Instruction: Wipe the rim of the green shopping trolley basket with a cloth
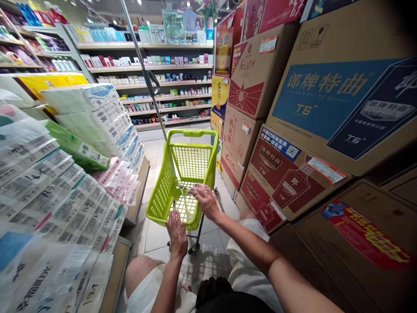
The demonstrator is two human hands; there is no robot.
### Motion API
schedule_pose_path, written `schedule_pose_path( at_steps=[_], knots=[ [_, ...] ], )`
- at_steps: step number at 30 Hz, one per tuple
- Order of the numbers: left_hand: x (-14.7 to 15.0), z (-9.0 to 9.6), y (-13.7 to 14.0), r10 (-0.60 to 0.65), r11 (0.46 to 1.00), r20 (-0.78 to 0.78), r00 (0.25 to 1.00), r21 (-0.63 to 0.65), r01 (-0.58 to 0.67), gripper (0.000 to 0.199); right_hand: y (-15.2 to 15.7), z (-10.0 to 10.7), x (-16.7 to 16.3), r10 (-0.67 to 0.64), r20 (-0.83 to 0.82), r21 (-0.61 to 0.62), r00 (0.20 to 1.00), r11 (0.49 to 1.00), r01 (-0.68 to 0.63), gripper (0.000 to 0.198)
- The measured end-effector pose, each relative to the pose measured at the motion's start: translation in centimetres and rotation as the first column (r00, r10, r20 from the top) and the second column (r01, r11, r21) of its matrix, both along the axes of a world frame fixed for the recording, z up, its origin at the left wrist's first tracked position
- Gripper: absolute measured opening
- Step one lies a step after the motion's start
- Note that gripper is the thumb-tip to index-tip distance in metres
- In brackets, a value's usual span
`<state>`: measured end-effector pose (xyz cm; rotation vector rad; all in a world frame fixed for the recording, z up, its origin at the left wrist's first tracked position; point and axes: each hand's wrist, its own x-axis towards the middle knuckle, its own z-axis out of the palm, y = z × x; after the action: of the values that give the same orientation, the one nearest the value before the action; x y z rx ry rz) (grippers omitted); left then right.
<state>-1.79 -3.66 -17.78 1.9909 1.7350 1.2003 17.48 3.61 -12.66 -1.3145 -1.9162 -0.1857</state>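
A lime-green shopping basket trolley [159, 187] stands on the floor right in front of me, with its folded-looking handle [197, 133] bar at the far side. My left hand [177, 234] lies at the basket's near left rim, its fingers stretched out and pointing up. My right hand [207, 202] reaches over the near right part of the basket, palm down. Its fingers extend to the left, somewhat smeared by motion, and nothing shows in them. Inside, the basket's slatted floor and a pale strip are visible.
Stacked liquor cartons [325, 91] rise close on the right. Plastic-wrapped tissue packs [58, 182] are piled on low platforms to the left. A tall metal pole [140, 56] slants up behind the basket. Shelves of small goods [176, 69] stand across the back.
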Motion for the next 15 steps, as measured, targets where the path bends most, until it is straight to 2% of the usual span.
schedule_pose_path(
  at_steps=[3, 5, 7, 10, 11, 13, 15],
  knots=[
    [1.0, -0.1, 0.1, -0.019, 1.0, 0.002, 1.0, 0.003, 0.019, 0.058, -1.9, -0.7, 0.1, 0.178, 0.084, 0.015, 0.981, 0.984, -0.18, 0.036],
    [1.2, 0.1, 0.3, -0.048, 0.999, -0.011, 0.999, 0.005, 0.048, 0.057, -2.0, -0.6, 1.0, 0.256, 0.071, 0.012, 0.964, 0.966, -0.257, 0.028],
    [1.0, 0.4, 0.4, -0.053, 0.999, -0.018, 0.998, 0.006, 0.054, 0.057, -1.6, -0.3, 1.7, 0.192, -0.047, 0.001, 0.98, 0.981, -0.193, 0.029],
    [0.5, 0.8, 0.8, -0.033, 0.999, -0.008, 0.999, 0.004, 0.033, 0.057, -1.4, -1.3, 1.1, -0.013, -0.272, -0.044, 0.962, 0.999, 0.001, 0.046],
    [0.4, 0.9, 0.9, -0.034, 0.999, -0.008, 0.999, 0.002, 0.034, 0.057, -1.6, -2.2, 0.4, -0.061, -0.327, -0.053, 0.943, 0.998, 0.046, 0.05],
    [0.0, 0.8, 1.2, -0.054, 0.999, -0.018, 0.998, -0.001, 0.054, 0.057, -1.8, -4.7, -1.1, -0.034, -0.389, -0.053, 0.921, 0.998, 0.015, 0.047],
    [-0.5, 0.7, 1.4, -0.076, 0.997, -0.036, 0.996, -0.003, 0.076, 0.056, -1.3, -7.4, -2.1, -0.088, -0.537, -0.07, 0.839, 0.996, 0.06, 0.045]
  ],
)
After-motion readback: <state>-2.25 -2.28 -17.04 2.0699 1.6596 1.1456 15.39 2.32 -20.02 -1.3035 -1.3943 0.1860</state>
